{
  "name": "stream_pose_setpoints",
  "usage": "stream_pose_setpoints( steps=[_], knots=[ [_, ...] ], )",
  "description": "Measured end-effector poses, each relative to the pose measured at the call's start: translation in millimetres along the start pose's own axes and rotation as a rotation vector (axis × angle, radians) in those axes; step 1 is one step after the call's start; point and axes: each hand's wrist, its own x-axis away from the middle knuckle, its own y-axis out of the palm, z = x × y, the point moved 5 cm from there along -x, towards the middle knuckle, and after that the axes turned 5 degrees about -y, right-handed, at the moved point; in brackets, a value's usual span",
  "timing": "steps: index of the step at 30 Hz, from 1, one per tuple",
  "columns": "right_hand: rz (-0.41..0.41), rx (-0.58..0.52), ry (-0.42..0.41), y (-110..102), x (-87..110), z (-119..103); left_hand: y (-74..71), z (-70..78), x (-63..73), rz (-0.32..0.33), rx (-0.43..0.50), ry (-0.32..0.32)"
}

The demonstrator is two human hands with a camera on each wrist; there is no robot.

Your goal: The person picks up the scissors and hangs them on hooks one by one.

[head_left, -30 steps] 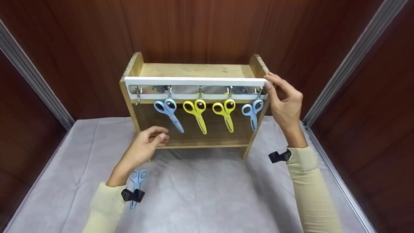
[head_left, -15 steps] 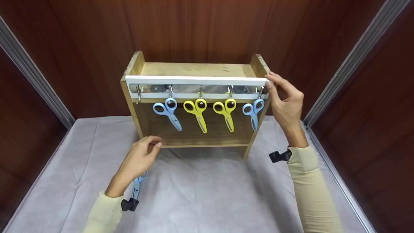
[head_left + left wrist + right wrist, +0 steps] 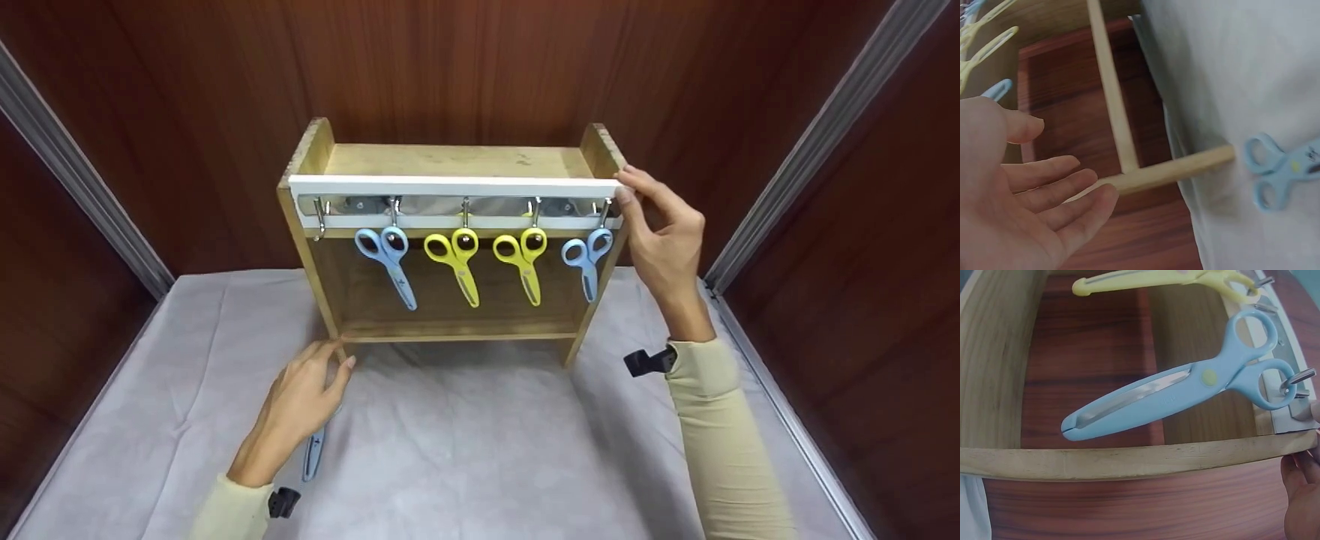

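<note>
My left hand [image 3: 296, 397] holds nothing; its fingers are extended, near the wooden shelf's lower left leg. Partly hidden beneath it, a pair of blue scissors [image 3: 313, 454] lies on the cloth; the left wrist view shows its handle loops [image 3: 1272, 197] beside that leg. My right hand [image 3: 667, 232] grips the upper right corner of the wooden shelf [image 3: 465, 337], thumb at the end of the white hook rail [image 3: 450, 186]. From the rail hang blue scissors [image 3: 396, 274], two yellow pairs, one being the yellow scissors [image 3: 527, 274], and further blue scissors [image 3: 1140, 402] at the right.
The leftmost hook [image 3: 320, 217] carries no scissors. Grey cloth [image 3: 480, 450] covers the table under the shelf. Brown wood-grain panels [image 3: 450, 67] stand behind and at both sides, with metal rails [image 3: 810, 142] along the corners.
My left hand has moved down and left from near the hanging scissors to above the blue pair on the cloth. The leftmost hanging pair has swung slightly. My right hand stays at the corner.
</note>
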Motion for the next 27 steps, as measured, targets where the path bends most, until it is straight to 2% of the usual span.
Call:
stream_pose_setpoints(
  steps=[11,19,23,27],
  knots=[
    [0.016,0.022,0.022,2,1.3,-2,17.0,-29.4,26.2,0.009,-0.152,-0.031],
    [0.013,0.037,0.022,2,1.5,-5,34.4,-46.9,40.5,0.045,-0.357,-0.015],
    [0.006,0.065,0.014,2,1.3,-6,40.4,-59.1,46.1,0.004,-0.419,-0.081],
    [0.015,0.059,0.015,2,2.1,-7,45.2,-69.5,48.6,-0.077,-0.399,-0.184]
  ],
)
